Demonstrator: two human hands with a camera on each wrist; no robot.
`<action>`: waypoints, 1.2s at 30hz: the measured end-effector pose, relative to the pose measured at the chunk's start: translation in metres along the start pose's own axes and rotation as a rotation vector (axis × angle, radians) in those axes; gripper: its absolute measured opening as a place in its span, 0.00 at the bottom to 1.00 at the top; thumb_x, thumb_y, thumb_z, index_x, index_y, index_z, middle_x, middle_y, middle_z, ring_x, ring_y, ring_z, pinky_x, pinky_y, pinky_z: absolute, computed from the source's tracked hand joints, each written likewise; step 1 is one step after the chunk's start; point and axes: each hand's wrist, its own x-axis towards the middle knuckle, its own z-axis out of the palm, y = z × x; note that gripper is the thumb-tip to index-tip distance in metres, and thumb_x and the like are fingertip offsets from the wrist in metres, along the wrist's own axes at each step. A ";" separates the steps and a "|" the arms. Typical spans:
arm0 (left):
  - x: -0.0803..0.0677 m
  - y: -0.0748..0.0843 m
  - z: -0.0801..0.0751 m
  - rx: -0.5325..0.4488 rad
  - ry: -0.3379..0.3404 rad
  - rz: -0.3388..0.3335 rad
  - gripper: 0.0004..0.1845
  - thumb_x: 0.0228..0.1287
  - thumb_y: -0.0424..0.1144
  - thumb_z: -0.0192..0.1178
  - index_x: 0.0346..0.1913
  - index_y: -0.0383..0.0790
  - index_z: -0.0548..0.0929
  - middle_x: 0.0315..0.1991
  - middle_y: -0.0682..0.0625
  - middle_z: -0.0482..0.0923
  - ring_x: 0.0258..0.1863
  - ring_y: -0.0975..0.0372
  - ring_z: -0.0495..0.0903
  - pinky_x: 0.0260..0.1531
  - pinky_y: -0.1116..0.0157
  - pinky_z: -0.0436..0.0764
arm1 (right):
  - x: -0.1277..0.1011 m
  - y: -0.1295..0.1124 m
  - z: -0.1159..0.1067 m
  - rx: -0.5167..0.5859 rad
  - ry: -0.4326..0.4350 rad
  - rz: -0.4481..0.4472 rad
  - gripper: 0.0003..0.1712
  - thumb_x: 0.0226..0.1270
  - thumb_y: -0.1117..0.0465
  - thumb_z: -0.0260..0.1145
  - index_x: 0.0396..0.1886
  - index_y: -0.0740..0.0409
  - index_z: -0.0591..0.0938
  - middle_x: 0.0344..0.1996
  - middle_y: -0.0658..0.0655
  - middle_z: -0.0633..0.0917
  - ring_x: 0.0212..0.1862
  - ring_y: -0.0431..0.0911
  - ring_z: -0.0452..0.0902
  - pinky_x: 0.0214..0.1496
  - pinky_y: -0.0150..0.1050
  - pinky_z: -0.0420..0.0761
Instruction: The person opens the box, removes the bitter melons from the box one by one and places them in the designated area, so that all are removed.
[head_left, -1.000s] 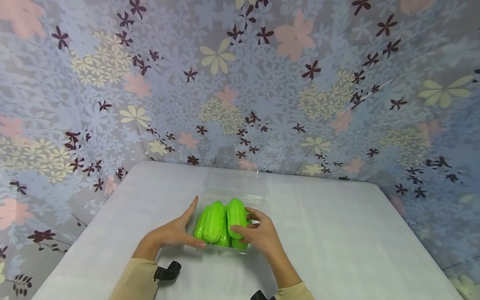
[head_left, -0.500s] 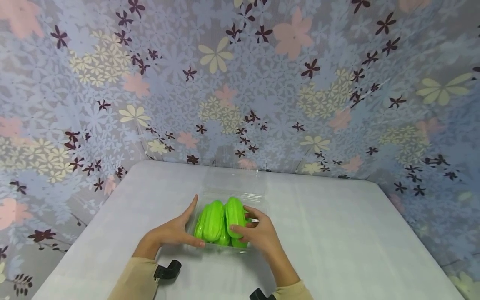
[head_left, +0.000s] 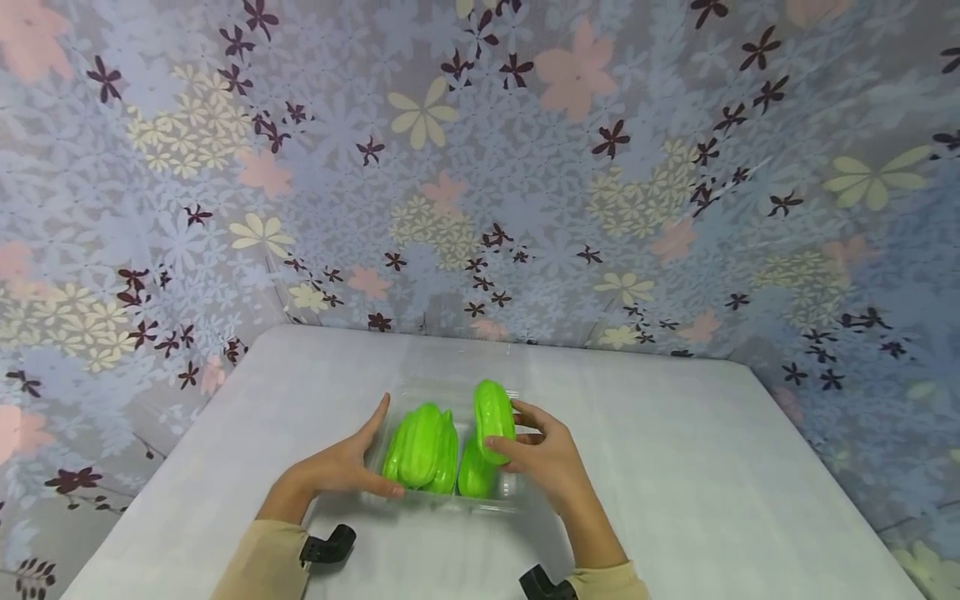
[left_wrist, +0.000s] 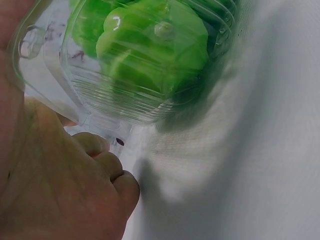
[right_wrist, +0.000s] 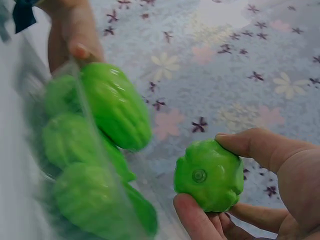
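Note:
In the head view, my right hand (head_left: 551,454) holds a ribbed bright green toy cucumber (head_left: 492,417) above the right part of a clear plastic box (head_left: 480,505). The right wrist view shows the round end of the held cucumber (right_wrist: 212,175) between thumb and fingers, apart from the box. Several like cucumbers (head_left: 423,446) lie bunched at the box's left, and another cucumber (head_left: 472,473) lies below the held one. My left hand (head_left: 337,467) grips the box's left side, thumb at the near rim. The left wrist view shows its curled fingers (left_wrist: 120,187) beside the box wall.
The box's transparent lid (head_left: 461,358) lies folded back toward the wall. A white-covered table (head_left: 675,467) extends on both sides. Floral fabric (head_left: 480,167) hangs behind it. Black wrist cameras (head_left: 328,546) sit on both wrists.
My right hand has lifted one cucumber up and to the right, away from the others. A gap now shows between the left bunch and the cucumber beneath. The left hand stays on the box.

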 end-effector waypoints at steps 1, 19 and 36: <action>-0.001 -0.001 0.000 0.000 0.000 0.002 0.72 0.39 0.55 0.76 0.72 0.67 0.24 0.76 0.48 0.22 0.75 0.43 0.32 0.68 0.36 0.42 | 0.000 -0.001 -0.003 -0.003 0.010 -0.003 0.43 0.46 0.54 0.78 0.65 0.45 0.71 0.58 0.57 0.75 0.45 0.48 0.78 0.37 0.47 0.86; -0.003 -0.005 0.002 -0.023 0.002 0.024 0.71 0.40 0.53 0.76 0.70 0.71 0.24 0.76 0.47 0.20 0.74 0.43 0.30 0.68 0.36 0.41 | 0.002 -0.002 -0.062 -0.039 0.132 0.060 0.43 0.50 0.51 0.76 0.67 0.45 0.69 0.63 0.56 0.70 0.49 0.48 0.78 0.41 0.38 0.85; 0.000 -0.002 0.001 -0.024 0.001 0.031 0.71 0.40 0.53 0.76 0.70 0.71 0.24 0.76 0.46 0.20 0.74 0.44 0.29 0.69 0.36 0.40 | 0.006 0.012 -0.118 -0.062 0.270 0.123 0.48 0.55 0.48 0.72 0.73 0.47 0.60 0.71 0.57 0.62 0.58 0.51 0.72 0.44 0.33 0.84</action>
